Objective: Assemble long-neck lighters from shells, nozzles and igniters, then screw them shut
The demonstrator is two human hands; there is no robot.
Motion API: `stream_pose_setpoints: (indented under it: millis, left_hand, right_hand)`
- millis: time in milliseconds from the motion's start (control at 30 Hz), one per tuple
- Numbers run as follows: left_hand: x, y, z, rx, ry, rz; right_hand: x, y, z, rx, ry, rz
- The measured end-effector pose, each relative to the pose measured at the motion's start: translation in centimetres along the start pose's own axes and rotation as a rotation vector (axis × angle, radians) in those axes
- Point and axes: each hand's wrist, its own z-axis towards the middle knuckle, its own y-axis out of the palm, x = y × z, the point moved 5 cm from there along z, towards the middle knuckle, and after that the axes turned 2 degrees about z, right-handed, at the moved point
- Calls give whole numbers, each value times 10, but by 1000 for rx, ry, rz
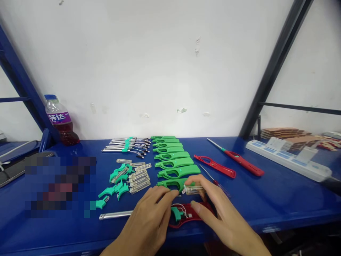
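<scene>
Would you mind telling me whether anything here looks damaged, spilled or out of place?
The white wall has rough, flaky-looking patches, perhaps chipped paint. One clear plastic tube lies among the teal plastic pieces, apart from the stacked clear tubes. I see no spill, though a pixelated patch hides part of the blue tabletop.

I record the tabletop [80, 238] deep blue, the wall [149, 64] white. The handle shell [197, 210] in work is red, its trigger [176, 214] teal, its wires [182, 205] white, its barrel [115, 215] silver; the cartridge [194, 190] above is colourless. Lined-up handles [177, 163]: uniformly bright green. Bundled rods [117, 147]: silver, with teal bands [126, 144] and black-and-white leads [141, 144]. Bottle [62, 124]: blue cap [50, 96], purple label [59, 118] with white characters, dark red drink [68, 137].
</scene>
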Motion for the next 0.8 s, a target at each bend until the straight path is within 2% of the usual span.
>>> stream_pose_setpoints:
  millis: [167, 433, 800]
  left_hand:
    - [2, 1, 5, 47, 26, -17]
    - [2, 0, 7, 16, 5, -77]
    - [4, 1, 7, -7, 24, -61]
  right_hand:
    - [-3, 3, 6, 17, 45, 12]
    - [-10, 5, 11, -23, -26, 76]
    - [-8, 6, 11, -34, -24, 28]
